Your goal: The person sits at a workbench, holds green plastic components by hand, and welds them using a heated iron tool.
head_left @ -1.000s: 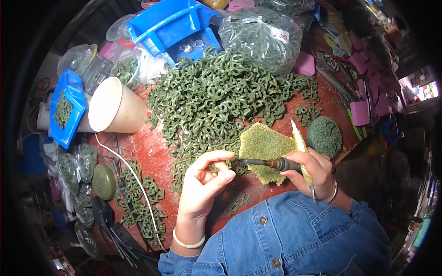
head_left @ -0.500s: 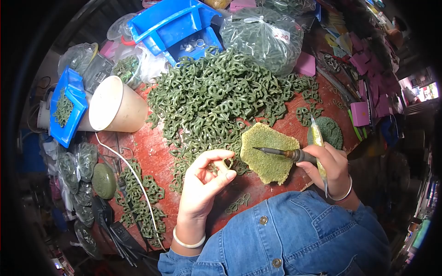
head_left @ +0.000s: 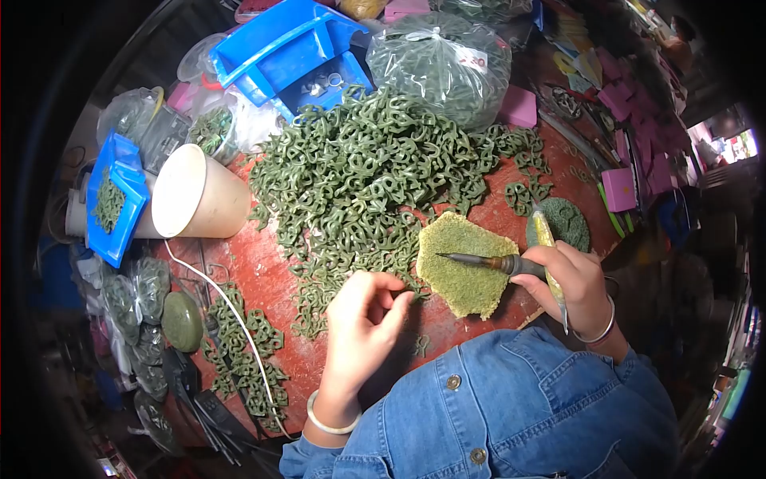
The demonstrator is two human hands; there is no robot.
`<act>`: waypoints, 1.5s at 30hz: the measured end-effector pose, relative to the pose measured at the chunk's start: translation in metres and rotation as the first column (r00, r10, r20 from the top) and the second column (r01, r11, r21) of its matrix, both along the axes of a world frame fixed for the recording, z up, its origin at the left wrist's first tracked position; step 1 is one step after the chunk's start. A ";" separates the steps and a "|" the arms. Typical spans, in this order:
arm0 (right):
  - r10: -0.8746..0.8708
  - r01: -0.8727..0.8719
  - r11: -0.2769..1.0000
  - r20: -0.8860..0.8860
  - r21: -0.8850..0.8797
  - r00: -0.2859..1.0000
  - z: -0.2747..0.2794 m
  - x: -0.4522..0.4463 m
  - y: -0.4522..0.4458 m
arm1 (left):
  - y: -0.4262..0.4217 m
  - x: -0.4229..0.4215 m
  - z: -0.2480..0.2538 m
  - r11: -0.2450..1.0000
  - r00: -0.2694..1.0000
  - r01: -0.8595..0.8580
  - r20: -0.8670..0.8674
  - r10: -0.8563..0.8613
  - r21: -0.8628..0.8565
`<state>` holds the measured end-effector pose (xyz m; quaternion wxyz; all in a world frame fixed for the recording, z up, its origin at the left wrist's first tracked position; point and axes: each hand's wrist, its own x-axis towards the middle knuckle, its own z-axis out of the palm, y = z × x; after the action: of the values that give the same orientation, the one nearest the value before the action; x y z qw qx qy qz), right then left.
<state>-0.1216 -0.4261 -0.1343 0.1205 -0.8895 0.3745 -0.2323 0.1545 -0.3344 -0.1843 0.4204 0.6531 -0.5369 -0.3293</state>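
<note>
My left hand (head_left: pixel 366 329) is curled at the front edge of the green pile, thumb close to the index finger; whatever lies between its fingertips is hidden. Small openwork green wax pieces (head_left: pixel 363 164) are heaped just beyond it. In my right hand (head_left: pixel 576 289) is a pen-like soldering iron (head_left: pixel 491 262) with a dark handle and a thin tip pointing left. A pointed tool with a yellow-wrapped middle (head_left: pixel 544 231) is also in that hand, lying crosswise. Under the iron's tip lies a rough yellow-green pad (head_left: pixel 463 291).
A cream cup (head_left: pixel 219 199) stands left, beside a blue tray (head_left: pixel 120 219) of green bits. Blue bins (head_left: pixel 295 48) and a knotted plastic bag (head_left: pixel 439 72) are at the back. A white cord (head_left: pixel 231 307) crosses the red table (head_left: pixel 263 263). Pink blocks (head_left: pixel 618 189) lie right.
My left hand has turned over, hiding the small green piece that was visible at its fingertips, and has shifted slightly right. My right hand keeps its grip on both tools. The view has shifted slightly.
</note>
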 end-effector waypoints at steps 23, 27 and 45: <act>-0.009 0.009 1.000 -0.023 0.002 1.000 -0.001 0.000 0.002 | -0.002 0.016 0.001 0.987 0.399 -0.061 -0.903 0.162 0.150; -0.005 0.005 1.000 0.011 0.018 1.000 -0.005 0.001 0.001 | -0.002 0.019 -0.007 0.997 0.311 0.006 -0.947 0.074 0.080; 0.103 -0.125 0.990 0.258 0.069 0.961 -0.019 0.025 0.007 | -0.003 0.023 0.001 0.985 0.221 0.110 -0.970 0.102 0.129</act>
<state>-0.0964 -0.4187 -0.1528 0.2180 -0.8667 0.3137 -0.3210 0.1770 -0.3376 -0.1831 0.6051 0.3362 -0.1284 -0.7101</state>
